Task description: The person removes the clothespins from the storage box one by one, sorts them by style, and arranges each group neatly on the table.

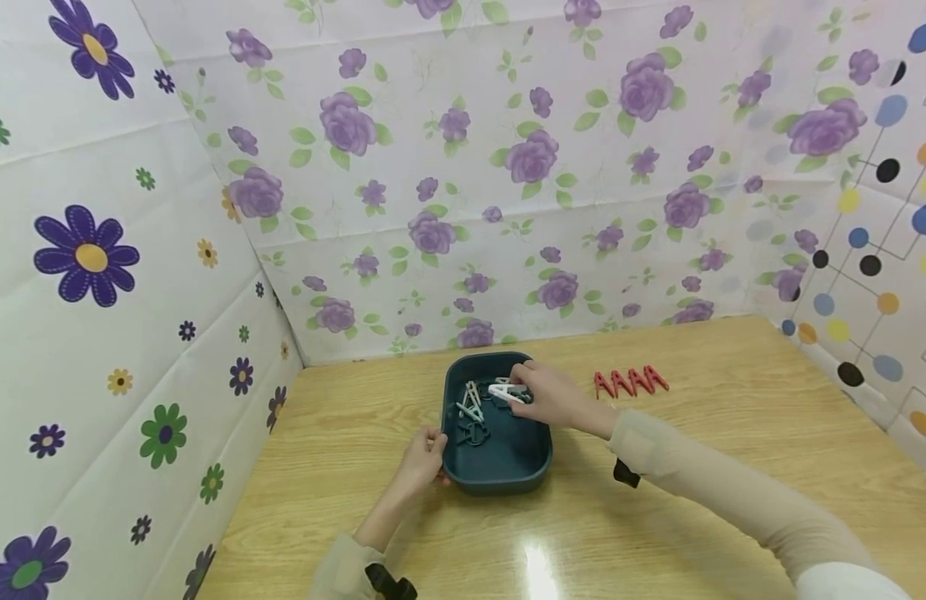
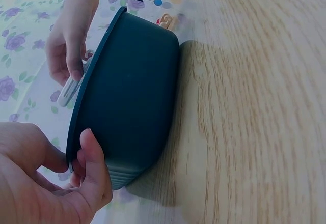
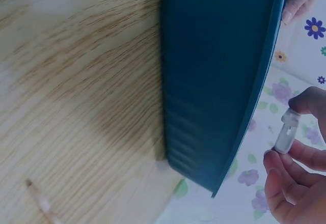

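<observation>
A dark teal plastic bin [image 1: 500, 485] stands on the wooden table. My left hand [image 1: 423, 458] grips its left rim, thumb and fingers pinching the edge in the left wrist view [image 2: 61, 178]. Over the bin's right side, my right hand [image 1: 548, 396] pinches a white clothespin [image 1: 505, 392] between thumb and fingers; the right wrist view shows this clothespin [image 3: 287, 132] above rim level. Inside the bin lie several pale clothespins [image 1: 472, 408] and dark green ones [image 1: 473, 433], partly overlapping. Some of the bin's contents are hidden behind my right hand.
Several red clothespins [image 1: 632, 382] lie in a row on the table [image 1: 703, 433], to the right of the bin. Flower-printed cloth [image 1: 470, 208] hangs behind the table, with patterned sheets on the left and right sides.
</observation>
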Available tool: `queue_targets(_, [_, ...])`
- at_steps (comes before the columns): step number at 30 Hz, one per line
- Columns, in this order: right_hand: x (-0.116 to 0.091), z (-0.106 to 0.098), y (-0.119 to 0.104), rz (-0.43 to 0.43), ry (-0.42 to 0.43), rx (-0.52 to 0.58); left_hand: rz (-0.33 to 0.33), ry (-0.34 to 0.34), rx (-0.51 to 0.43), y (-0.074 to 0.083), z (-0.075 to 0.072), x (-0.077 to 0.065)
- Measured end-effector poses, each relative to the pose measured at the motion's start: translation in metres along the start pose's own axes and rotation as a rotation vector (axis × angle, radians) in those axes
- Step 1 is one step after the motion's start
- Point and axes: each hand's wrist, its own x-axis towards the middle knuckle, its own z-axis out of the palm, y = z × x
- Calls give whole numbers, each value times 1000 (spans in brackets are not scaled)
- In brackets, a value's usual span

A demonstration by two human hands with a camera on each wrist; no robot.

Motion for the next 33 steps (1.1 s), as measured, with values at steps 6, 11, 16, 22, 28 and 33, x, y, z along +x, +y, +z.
queue_targets(6, [-6,-2,6,6,40,-25,1,0,5,1,1,-1])
queue_targets(11, [-13,-6,10,43,61,0,8,3,9,0,1,0])
queue_targets(16, [-21,-13,14,85,89,12,21,4,4,0,1,-1])
queue_targets(22, [-33,-11,27,133,124,18,11,6,1,1,2,-1])
queue_targets(28, [-43,-9,45,160,140,23,0,11,6,-1,3,1])
queue_targets(33, [-49,-13,52,198,136,9,2,4,2,-4,3,3])
